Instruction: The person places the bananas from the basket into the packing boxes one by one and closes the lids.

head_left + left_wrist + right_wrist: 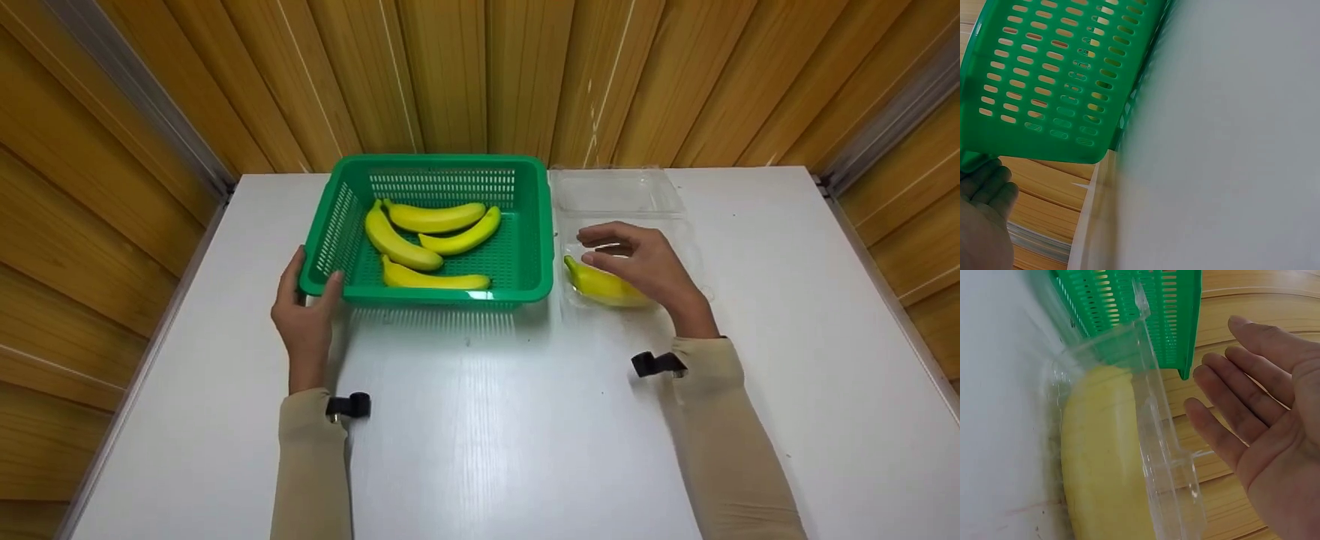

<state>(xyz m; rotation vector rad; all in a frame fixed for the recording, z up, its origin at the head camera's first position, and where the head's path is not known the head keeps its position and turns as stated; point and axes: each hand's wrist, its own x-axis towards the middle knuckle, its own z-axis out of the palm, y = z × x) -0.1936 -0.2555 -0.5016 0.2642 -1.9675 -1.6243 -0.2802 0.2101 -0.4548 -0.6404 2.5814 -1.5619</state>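
Observation:
Several yellow bananas (401,244) lie in a green plastic basket (540,225) with slotted walls. My left hand (304,326) holds the basket's near left corner, thumb on the front rim and fingers along the left side. In the left wrist view those fingers (999,191) reach up to the underside of the rim. One more banana (1106,455) lies in a clear plastic clamshell box (622,191) to the right of the basket. Above that banana hovers my right hand (649,270), fingers loosely bent and apart from it, with nothing held.
The clamshell's lid is raised or folded back toward the wall. A white table (450,435) bears both containers. Wood-patterned panels (525,75) stand behind and at both sides. Small black cameras (652,364) sit on the wrists.

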